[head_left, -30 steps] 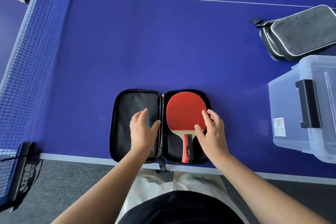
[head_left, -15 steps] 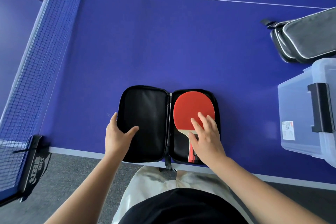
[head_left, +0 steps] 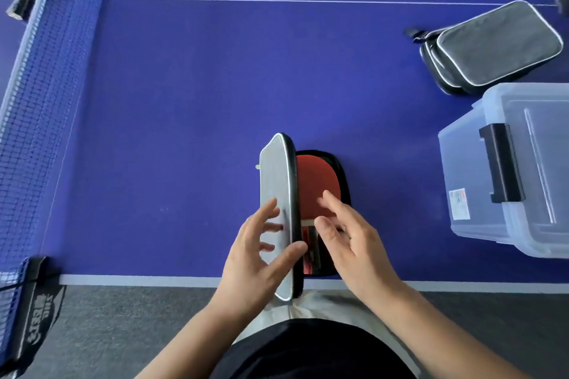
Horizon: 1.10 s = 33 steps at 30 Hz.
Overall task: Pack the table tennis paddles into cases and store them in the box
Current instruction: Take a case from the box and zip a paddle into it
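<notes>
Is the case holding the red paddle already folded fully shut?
No: the left hand holds the case flap upright, and the red paddle remains exposed.

Both hands [head_left: 255, 252] [head_left: 354, 240] raised, fingers spread (left perhaps pinching).

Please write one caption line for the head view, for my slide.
Left hand folds the case flap over the red paddle; right hand hovers open above it.
</notes>
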{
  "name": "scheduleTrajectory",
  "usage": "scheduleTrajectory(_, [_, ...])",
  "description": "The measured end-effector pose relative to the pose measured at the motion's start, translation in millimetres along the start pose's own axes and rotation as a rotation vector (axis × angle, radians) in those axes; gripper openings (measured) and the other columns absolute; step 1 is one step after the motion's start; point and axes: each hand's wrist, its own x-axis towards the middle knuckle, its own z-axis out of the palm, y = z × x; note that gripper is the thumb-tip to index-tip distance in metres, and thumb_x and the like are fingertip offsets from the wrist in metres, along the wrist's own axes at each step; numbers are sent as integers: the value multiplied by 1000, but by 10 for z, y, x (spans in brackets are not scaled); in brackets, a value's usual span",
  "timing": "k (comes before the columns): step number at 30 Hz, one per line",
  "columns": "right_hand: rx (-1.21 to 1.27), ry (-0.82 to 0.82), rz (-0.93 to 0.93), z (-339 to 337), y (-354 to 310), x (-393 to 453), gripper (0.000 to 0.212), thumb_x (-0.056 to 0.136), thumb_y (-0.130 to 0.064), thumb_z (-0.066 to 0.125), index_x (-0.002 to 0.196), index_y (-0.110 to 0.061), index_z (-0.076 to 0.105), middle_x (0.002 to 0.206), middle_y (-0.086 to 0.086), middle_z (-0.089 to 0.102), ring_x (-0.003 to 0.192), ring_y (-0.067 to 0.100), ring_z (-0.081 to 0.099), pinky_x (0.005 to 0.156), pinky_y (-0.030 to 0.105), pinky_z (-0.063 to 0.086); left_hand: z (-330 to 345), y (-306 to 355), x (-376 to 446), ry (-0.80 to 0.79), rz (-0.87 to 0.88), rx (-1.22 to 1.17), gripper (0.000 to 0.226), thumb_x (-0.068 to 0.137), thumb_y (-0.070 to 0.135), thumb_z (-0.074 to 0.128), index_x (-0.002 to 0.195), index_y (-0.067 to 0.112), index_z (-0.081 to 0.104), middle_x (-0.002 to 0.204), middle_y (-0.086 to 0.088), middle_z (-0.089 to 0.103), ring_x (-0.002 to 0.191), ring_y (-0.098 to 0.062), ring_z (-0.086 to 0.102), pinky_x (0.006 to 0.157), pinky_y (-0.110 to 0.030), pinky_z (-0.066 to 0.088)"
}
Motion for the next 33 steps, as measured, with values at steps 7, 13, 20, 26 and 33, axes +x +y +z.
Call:
scheduleTrajectory(7, [-66, 169, 210, -183, 412, 88, 66, 84, -26, 76, 143, -22, 47, 108, -23, 60, 86, 2, 65, 78, 21, 54, 562, -128, 222, -247, -3, 45, 72, 83, 46, 74, 145, 37, 40, 134, 20, 52, 121, 5, 50, 96, -19, 46])
scheduleTrajectory(13, [-108, 171, 284, -261, 818, 220, 55, 86, -11, 73, 137, -22, 55, 99, -23, 58, 87, 1, 63, 75, 9, 45, 838, -345, 355, -349, 9, 171, 77, 81, 49, 75, 147, 34, 38, 139, 17, 48, 123, 5, 47, 105, -26, 44])
scheduleTrajectory(20, [-197, 187, 271, -278, 1094, 362, 49, 85, -10, 71, 132, -16, 59, 105, -5, 63, 85, 8, 61, 82, 22, 50, 871, -506, 465, -240, 203, 618, 78, 82, 67, 46, 148, 26, 40, 156, 6, 36, 150, -16, 16, 123, -41, 11])
scheduleTrajectory(26, [-542, 201, -127, -173, 1125, 430, 45, 82, -19, 77, 125, -13, 65, 132, 11, 53, 118, 29, 49, 100, 41, 46, 866, -614, 510, -232, 196, 766, 81, 80, 74, 28, 145, 30, 46, 159, 10, 30, 152, -16, 5, 122, -45, 3])
scheduleTrajectory(33, [-570, 46, 50, 15, 1076, 518, 66, 87, -41, 69, 145, -22, 44, 157, 19, 23, 142, 40, 23, 112, 51, 29, 718, -670, 558, -49, 103, 724, 56, 90, 64, 44, 136, 35, 55, 160, 4, 28, 152, -26, 9, 119, -54, 17])
